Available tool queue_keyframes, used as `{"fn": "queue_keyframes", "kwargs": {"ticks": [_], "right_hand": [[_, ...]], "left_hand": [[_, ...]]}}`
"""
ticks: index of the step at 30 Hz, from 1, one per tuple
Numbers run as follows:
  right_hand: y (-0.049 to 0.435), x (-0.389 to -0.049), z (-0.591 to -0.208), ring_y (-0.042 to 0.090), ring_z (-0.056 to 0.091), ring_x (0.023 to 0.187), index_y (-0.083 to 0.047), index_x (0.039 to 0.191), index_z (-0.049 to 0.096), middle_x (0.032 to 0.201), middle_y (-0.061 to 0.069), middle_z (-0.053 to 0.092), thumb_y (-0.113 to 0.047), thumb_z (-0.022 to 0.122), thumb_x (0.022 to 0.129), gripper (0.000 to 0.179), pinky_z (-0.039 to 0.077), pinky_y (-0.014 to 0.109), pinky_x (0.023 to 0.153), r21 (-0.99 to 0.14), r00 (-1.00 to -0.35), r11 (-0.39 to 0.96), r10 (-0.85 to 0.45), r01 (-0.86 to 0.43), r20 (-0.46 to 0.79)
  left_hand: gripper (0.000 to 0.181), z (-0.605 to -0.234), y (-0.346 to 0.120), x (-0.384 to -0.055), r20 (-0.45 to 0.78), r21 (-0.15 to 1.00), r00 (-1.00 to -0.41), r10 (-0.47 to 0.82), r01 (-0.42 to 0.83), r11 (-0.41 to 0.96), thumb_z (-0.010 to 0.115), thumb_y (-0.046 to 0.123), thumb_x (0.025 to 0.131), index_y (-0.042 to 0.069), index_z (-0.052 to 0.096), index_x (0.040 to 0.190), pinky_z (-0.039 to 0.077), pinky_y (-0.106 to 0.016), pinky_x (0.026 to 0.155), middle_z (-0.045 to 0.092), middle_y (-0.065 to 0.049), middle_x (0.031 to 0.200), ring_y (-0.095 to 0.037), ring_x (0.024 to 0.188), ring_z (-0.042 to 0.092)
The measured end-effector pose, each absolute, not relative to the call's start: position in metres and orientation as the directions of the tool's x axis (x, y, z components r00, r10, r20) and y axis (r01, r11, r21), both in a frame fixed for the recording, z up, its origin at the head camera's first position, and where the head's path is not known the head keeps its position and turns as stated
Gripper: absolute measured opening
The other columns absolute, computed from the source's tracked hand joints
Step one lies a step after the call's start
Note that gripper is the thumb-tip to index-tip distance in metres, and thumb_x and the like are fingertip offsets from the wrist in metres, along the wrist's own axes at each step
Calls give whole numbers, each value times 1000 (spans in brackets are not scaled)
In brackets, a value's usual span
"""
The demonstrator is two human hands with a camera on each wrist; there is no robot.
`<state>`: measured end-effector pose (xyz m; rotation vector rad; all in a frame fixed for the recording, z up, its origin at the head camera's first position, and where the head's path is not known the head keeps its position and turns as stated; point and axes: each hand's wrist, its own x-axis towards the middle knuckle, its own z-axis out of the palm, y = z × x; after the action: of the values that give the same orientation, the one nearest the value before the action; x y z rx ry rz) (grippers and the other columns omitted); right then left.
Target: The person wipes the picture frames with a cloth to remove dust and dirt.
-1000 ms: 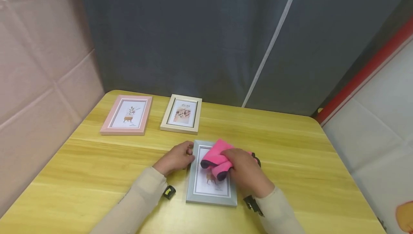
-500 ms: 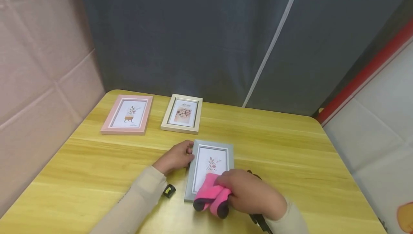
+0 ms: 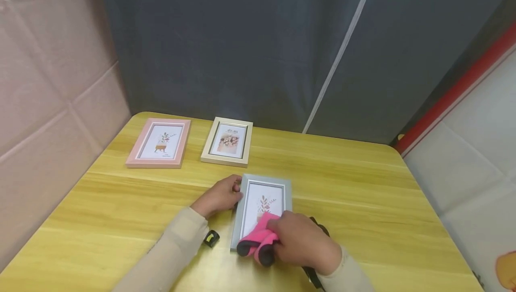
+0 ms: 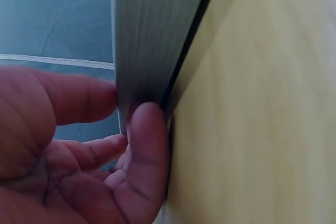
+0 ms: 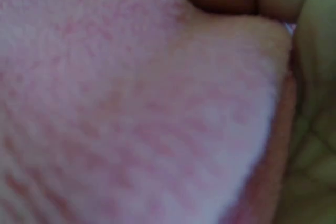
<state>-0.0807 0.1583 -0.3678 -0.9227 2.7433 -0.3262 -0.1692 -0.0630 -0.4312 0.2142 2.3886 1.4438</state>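
Observation:
A grey-blue picture frame [image 3: 287,193] with a plant print lies face up near the table's front. My left hand [image 3: 219,195] holds its left edge, near the top corner. In the left wrist view, bent fingers [image 4: 147,153] press against the frame's side [image 4: 157,35], close to the tabletop. Over the frame's lower part, my right hand [image 3: 302,240] grips a folded pink cloth [image 3: 260,234] with dark edging. The cloth covers the bottom of the print and the lower rim. Close up in the right wrist view, the fluffy pink cloth [image 5: 131,103] sits between fingers and palm.
Farther back on the wooden table [image 3: 342,175] lie a pink picture frame [image 3: 133,155] and a cream-gold picture frame [image 3: 207,148], both face up. A dark curtain [image 3: 225,45] hangs behind the table. Pale walls stand at both sides.
My right hand has drawn the cloth from the frame's upper part down to its lower edge, then shifted slightly left. The left hand has stayed in place.

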Motion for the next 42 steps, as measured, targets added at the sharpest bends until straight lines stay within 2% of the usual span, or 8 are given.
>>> {"fn": "queue_keyframes", "kwargs": {"ticks": [5, 13, 20, 26, 33, 38, 40, 42], "right_hand": [[156, -83, -373, 12, 39, 60, -20, 69, 51, 59, -9, 41, -14, 71, 75, 23, 34, 26, 53, -195, -795, 784, -606, -590, -31], [154, -93, -380, 16, 43, 70, -16, 75, 56, 64, -7, 44, -15, 71, 77, 15, 43, 35, 69, -148, -836, 830, -548, -538, -37], [156, -105, -385, 22, 51, 90, -15, 83, 58, 74, -6, 53, -16, 70, 78, 13, 43, 46, 91, -169, -853, 847, -518, -503, -56], [158, -112, -388, 26, 52, 110, -11, 100, 62, 95, 1, 63, -18, 71, 81, 23, 38, 54, 103, -182, -865, 858, -498, -480, -70], [163, -118, -394, 30, 53, 117, -11, 105, 65, 105, 3, 67, -10, 71, 80, 26, 35, 57, 105, -285, -886, 850, -464, -443, -7], [172, -125, -396, 21, 60, 97, -17, 98, 70, 94, -4, 67, 0, 67, 81, 24, 45, 45, 95, -404, -890, 800, -448, -444, 91], [177, -128, -395, 18, 62, 96, -21, 98, 70, 95, -8, 68, 1, 65, 84, 27, 42, 48, 101, -429, -897, 791, -421, -436, 134], [182, -129, -393, 21, 62, 107, -22, 108, 71, 106, -6, 69, 1, 63, 88, 31, 31, 57, 109, -438, -912, 800, -374, -410, 170]], "left_hand": [[49, -432, -62, -170, -209, 881, -932, 297, -48, 470, 59, 0, 95, -6, 44, 142, 52, -30, 65, 54, -10, 99, -18, 76, 54], [50, -430, -62, -171, -187, 855, -937, 295, -8, 519, 60, 2, 94, -6, 46, 142, 51, -33, 75, 56, -8, 98, -20, 84, 53], [50, -430, -64, -172, -181, 843, -937, 299, 9, 537, 61, 4, 94, -5, 46, 141, 50, -35, 80, 56, -7, 98, -20, 86, 53], [50, -430, -65, -172, -171, 839, -939, 298, 20, 543, 62, 3, 94, -6, 47, 141, 49, -39, 85, 56, -6, 98, -21, 89, 53], [51, -431, -65, -173, -185, 841, -938, 294, 4, 541, 62, 4, 94, -5, 46, 141, 50, -37, 83, 56, -7, 98, -21, 89, 53], [51, -434, -65, -173, -196, 848, -938, 286, -16, 529, 62, 4, 94, -4, 46, 142, 50, -36, 80, 56, -6, 98, -21, 88, 54], [51, -435, -64, -173, -194, 852, -940, 281, -19, 523, 62, 4, 94, -4, 46, 142, 51, -37, 81, 56, -6, 99, -21, 89, 54], [51, -435, -63, -172, -189, 856, -940, 283, -17, 516, 63, 4, 94, -4, 46, 141, 51, -37, 81, 56, -7, 99, -22, 90, 54]]}}
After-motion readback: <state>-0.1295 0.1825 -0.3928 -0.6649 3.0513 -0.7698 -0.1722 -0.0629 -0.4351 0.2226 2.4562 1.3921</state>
